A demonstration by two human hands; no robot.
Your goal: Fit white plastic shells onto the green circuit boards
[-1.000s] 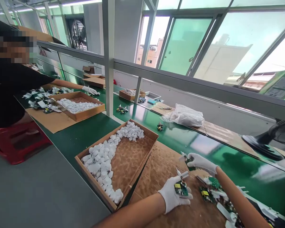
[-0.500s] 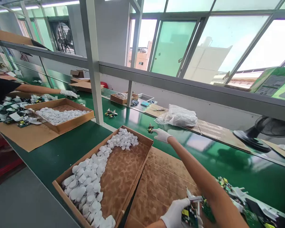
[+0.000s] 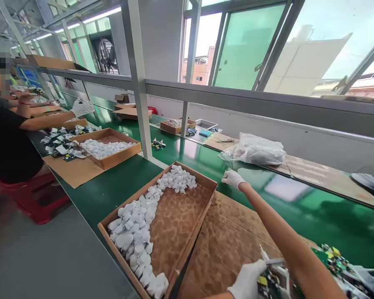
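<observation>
At the lower edge, my left hand point(image 3: 247, 278), in a white glove, is closed around a circuit board point(image 3: 264, 282) with a yellow part and white plastic pieces. My right hand point(image 3: 233, 179), also gloved, is stretched out above the green work surface point(image 3: 199, 155), just past the box corner. Its fingers are curled in, and whatever they may hold is hidden. Left of it is a long cardboard box point(image 3: 177, 241) with many white rounded pieces point(image 3: 137, 226) along its left side and far end. Beneath my right forearm is a heap of circuit boards point(image 3: 339, 265).
A brown cardboard sheet point(image 3: 224, 232) lies right of the box. Grey posts point(image 3: 139, 83) and a rail point(image 3: 252, 97) cross ahead. A plastic bag point(image 3: 258, 149) lies at the far side. At left, a co-worker's gloved hand point(image 3: 82, 108) is above another box point(image 3: 121, 155); small boards point(image 3: 158, 144) lie farther along.
The view has swung left. My right hand has drawn back slightly, and the small board formerly by its fingertips no longer shows. My left hand still holds its board. The co-worker's hand has lifted.
</observation>
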